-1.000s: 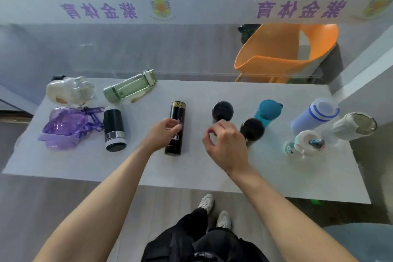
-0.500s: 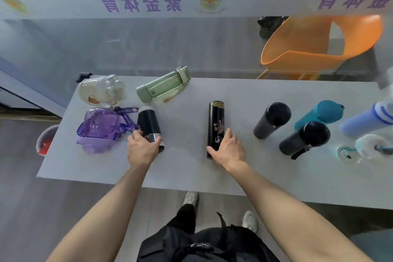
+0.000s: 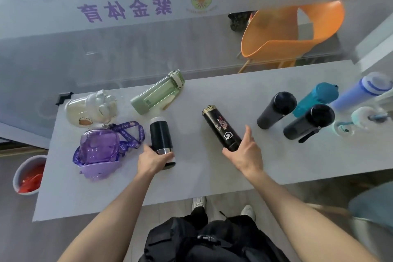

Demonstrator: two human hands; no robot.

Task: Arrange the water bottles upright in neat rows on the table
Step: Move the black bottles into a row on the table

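Note:
Water bottles lie and stand on a grey table (image 3: 212,172). My left hand (image 3: 154,159) grips the near end of a short black flask with a steel band (image 3: 161,136), which lies flat. My right hand (image 3: 244,155) holds the near end of a tall black printed flask (image 3: 220,126), tilted with its top to the far left. A green bottle (image 3: 158,92), a cream bottle (image 3: 91,107) and a purple strapped bottle (image 3: 97,149) lie on the left. Two black flasks (image 3: 276,109) (image 3: 309,121), a teal bottle (image 3: 316,97) and a blue-white bottle (image 3: 361,90) stand at the right.
A small white cup-like bottle (image 3: 359,120) stands at the far right edge. An orange chair (image 3: 293,31) sits behind a glass partition beyond the table. A grey bin with red contents (image 3: 28,175) is on the floor to the left. My shoes show below the table's near edge.
My right hand has closed round the tall printed flask's near end and swung it, so its top now leans left. My left hand stays on the short black flask. The view has shifted.

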